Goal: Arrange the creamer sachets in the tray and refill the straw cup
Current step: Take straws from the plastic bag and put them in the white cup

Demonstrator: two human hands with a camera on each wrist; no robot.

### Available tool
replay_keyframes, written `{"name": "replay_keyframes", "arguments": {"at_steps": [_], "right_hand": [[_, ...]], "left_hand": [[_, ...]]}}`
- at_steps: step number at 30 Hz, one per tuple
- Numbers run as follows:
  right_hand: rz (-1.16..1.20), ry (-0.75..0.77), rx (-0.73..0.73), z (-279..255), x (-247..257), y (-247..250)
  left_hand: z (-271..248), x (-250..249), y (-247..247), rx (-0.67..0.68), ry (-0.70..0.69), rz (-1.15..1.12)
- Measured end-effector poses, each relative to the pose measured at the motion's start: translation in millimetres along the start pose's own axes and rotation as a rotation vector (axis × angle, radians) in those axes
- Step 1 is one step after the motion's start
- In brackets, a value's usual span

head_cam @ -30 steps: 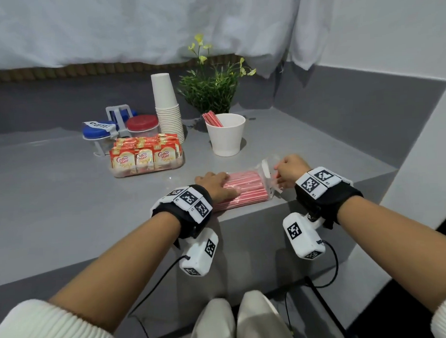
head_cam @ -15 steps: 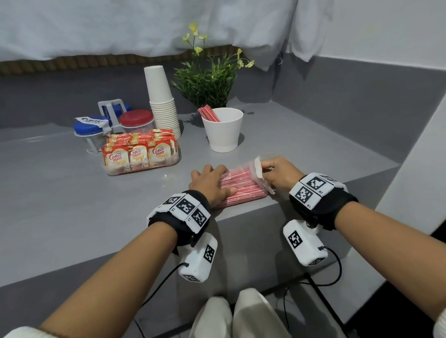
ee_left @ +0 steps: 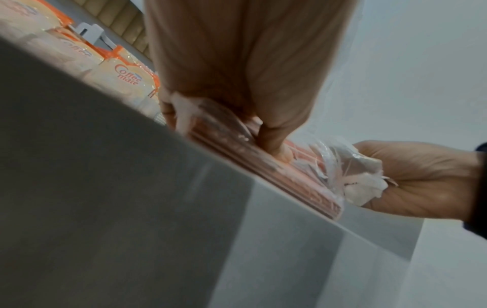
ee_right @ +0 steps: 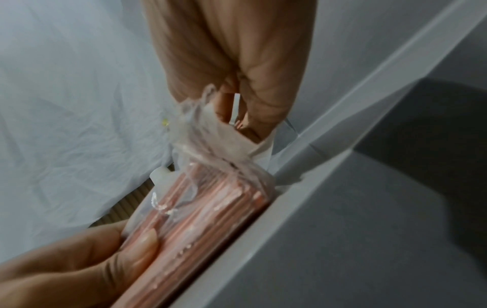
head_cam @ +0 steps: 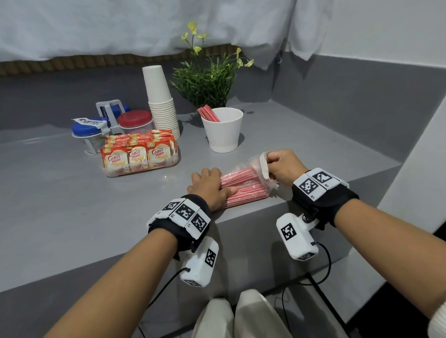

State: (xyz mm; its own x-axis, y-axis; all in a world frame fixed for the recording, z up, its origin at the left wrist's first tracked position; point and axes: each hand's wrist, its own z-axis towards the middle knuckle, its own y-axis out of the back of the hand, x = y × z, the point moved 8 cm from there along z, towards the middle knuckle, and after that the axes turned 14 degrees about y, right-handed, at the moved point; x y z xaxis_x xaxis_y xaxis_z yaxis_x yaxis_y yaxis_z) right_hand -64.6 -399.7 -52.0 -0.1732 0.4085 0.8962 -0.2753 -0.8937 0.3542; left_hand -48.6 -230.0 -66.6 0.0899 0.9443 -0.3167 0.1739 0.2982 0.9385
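Note:
A clear plastic pack of red straws [head_cam: 242, 187] lies at the counter's front edge. My left hand [head_cam: 209, 185] grips its left end, thumb on top [ee_left: 274, 143] and fingers over the far side. My right hand [head_cam: 280, 165] pinches the pack's crumpled open end [ee_right: 210, 129] and holds it raised. A white cup [head_cam: 223, 129] with a few red straws stands behind the pack. The clear tray [head_cam: 141, 169] to the left holds upright rows of Coffee-mate sachets [head_cam: 135, 154].
Behind the tray stand a stack of white paper cups [head_cam: 161, 105], blue-lidded [head_cam: 89, 125] and red-lidded [head_cam: 135, 120] jars in a white rack, and a potted green plant [head_cam: 206, 81]. The grey counter [head_cam: 53, 200] drops off just below my wrists; a raised ledge runs along the right.
My right hand has drawn the pack's open end up and toward the left, crumpling the plastic. My left hand has kept its hold on the pack's other end.

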Motion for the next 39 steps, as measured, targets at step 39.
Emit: {"name": "replay_keyframes", "arguments": {"at_steps": [39], "right_hand": [[0.274,-0.099,-0.032,1,7,11]], "left_hand": [[-3,-24,1,-0.130,-0.131,0.052]]}}
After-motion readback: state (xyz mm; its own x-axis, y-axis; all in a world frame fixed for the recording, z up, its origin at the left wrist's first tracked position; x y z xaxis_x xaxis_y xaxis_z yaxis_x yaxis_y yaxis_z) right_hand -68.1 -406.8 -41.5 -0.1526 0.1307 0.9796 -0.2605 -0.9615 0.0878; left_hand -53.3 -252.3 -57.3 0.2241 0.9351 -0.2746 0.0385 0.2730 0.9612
